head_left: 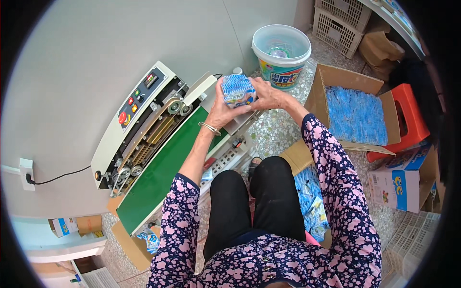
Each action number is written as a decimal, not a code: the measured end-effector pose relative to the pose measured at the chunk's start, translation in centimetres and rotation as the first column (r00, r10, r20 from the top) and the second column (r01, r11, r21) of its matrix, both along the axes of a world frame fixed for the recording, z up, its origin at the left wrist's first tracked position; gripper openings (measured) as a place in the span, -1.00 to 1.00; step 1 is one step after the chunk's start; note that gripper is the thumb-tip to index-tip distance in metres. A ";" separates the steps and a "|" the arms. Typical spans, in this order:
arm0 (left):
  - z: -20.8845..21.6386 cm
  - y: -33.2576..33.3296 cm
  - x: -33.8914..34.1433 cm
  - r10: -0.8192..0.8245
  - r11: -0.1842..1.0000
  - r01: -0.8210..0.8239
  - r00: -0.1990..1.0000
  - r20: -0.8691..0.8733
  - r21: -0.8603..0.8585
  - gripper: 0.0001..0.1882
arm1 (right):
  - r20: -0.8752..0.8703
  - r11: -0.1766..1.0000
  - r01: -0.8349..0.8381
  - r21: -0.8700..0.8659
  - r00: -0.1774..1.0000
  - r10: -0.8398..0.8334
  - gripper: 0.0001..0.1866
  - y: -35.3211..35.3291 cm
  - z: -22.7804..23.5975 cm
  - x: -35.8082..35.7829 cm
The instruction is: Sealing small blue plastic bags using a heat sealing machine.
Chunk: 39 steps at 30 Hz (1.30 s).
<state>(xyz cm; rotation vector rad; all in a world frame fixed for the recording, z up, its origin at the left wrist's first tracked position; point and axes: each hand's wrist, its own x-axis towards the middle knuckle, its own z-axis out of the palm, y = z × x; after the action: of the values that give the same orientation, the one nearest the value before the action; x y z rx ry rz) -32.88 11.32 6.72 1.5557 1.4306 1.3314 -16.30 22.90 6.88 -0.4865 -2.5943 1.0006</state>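
Between my two hands is a small bag packed with blue-and-white wavy-patterned cloths (236,85), printed in colour on its lower side. My left hand (221,113) grips its left side, with a bracelet on that wrist. Fingers of my right hand (270,95) close on its right side. The bag is held up over the end of a band sealing machine (144,129) with a green conveyor belt (165,165), and covers part of what lies beneath.
A white-rimmed bucket (281,60) stands beyond my right hand. To the right, an open cardboard box (336,77) of blue-and-white cloths sits by a red stool (410,115). Another box of blue packs (309,192) is beside my right leg. Plastic crates (336,31) stand at the back.
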 end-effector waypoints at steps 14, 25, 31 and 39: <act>1.1 -1.4 0.0 -0.083 0.995 0.080 0.995 -0.052 -0.057 0.13 | 0.035 0.999 -0.030 0.035 0.999 0.029 -0.24 0.2 0.5 0.3; -0.3 -0.9 -0.5 -0.047 0.998 0.048 0.999 0.011 -0.035 -0.04 | -0.041 0.995 0.054 0.080 0.998 -0.051 -0.38 -0.4 -0.2 0.5; 0.3 -0.9 -0.2 -0.037 0.999 0.040 0.990 -0.139 0.015 -0.12 | 0.033 0.998 0.051 0.023 0.998 -0.051 -0.23 -0.2 0.0 0.2; 4.3 -4.1 2.4 -0.021 0.990 0.081 0.900 0.436 -0.120 -0.37 | -0.256 0.801 -0.157 -0.578 0.967 0.004 -0.41 -3.3 3.6 2.2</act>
<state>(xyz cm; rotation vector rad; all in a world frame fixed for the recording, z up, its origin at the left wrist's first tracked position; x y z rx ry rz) -30.48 7.26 11.05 1.1094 1.1622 1.4091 -14.06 19.57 10.47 -0.3601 -2.0565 1.7980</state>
